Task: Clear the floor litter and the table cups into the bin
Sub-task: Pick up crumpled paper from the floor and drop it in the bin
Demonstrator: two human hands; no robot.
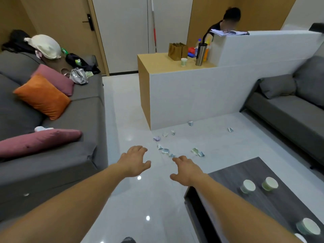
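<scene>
Both arms reach forward: left hand (135,161) and right hand (186,170) hover over the white floor (133,106), fingers spread, holding nothing. Just past the fingertips lies the litter (165,151). I count ten crumpled scraps, strung out toward the foot of the white partition (192,95). On the dark coffee table (254,171) at right stand four paper cups (247,186), all upright, mouths up, one clipped by the frame. A lone cup (184,61) stands upright on the wooden counter (157,62).
</scene>
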